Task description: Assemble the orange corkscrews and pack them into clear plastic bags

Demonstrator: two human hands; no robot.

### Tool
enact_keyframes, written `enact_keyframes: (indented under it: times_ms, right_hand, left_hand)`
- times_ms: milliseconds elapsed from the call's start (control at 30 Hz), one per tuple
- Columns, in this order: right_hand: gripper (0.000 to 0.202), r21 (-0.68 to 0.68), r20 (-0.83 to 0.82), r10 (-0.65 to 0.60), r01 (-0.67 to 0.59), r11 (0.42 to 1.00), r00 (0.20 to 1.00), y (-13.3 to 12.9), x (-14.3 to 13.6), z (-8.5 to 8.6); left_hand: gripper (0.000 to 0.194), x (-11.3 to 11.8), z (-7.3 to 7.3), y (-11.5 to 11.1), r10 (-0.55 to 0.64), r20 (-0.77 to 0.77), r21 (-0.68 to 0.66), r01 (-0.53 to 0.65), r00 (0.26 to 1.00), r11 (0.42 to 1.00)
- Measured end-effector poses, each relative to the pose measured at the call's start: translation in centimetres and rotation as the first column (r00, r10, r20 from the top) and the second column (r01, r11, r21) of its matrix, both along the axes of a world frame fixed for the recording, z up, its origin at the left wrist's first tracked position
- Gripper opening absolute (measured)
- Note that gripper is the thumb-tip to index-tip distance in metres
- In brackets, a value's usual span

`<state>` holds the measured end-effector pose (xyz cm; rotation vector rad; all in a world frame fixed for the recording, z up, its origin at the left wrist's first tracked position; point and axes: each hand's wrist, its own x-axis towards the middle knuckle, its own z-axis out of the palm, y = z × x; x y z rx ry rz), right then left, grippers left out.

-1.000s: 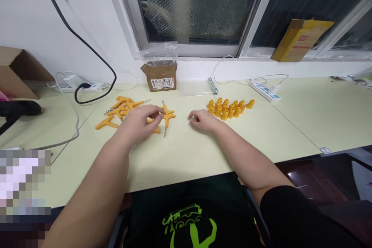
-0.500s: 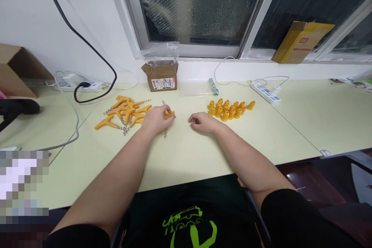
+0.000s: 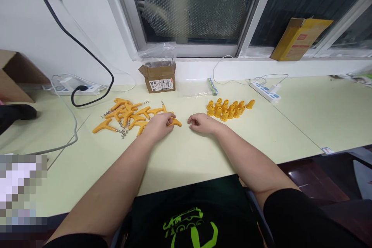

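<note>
My left hand [image 3: 159,127] is closed around a yellow-handled corkscrew [image 3: 176,122], whose handle end sticks out to the right of the fingers. Its metal screw is hidden by the hand. Just behind it lies another corkscrew [image 3: 164,107] with its screw pointing away. A loose pile of yellow corkscrews [image 3: 128,116] with bare metal spirals spreads to the left. My right hand [image 3: 205,123] rests on the table with its fingers curled in, and nothing shows in them. Several yellow ribbed bell-shaped sleeves [image 3: 231,113] stand grouped beside that hand.
An open cardboard box [image 3: 160,78] stands against the wall, with a clear plastic bag [image 3: 194,89] beside it. Power strips [image 3: 266,91] with cables lie along the back. A black cable [image 3: 87,44] hangs at left. A yellow carton [image 3: 300,40] leans on the window ledge.
My left hand has come slightly closer to me, and the corkscrew handle now sticks out farther to the right. My right hand has stayed nearly still. The view has shifted a little.
</note>
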<state>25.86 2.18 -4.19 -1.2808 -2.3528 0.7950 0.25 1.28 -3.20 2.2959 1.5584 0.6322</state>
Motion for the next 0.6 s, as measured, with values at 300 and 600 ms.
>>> enact_keyframes:
  times_ms: [300, 600]
  right_hand:
    - [0.032, 0.047, -0.091, 0.032, -0.028, 0.998, 0.995, -0.2, -0.2, 0.0]
    - [0.041, -0.083, -0.334, -0.024, -0.004, 0.997, 0.942, -0.1, -1.0, -0.6]
  left_hand:
    - [0.061, 1.9, -0.2, -1.1, 0.021, 0.553, -0.163, 0.084, 0.833, 0.983]
    - [0.039, 1.8, -1.0, -0.2, 0.149, 0.787, -0.25, 0.088, 0.598, 0.964]
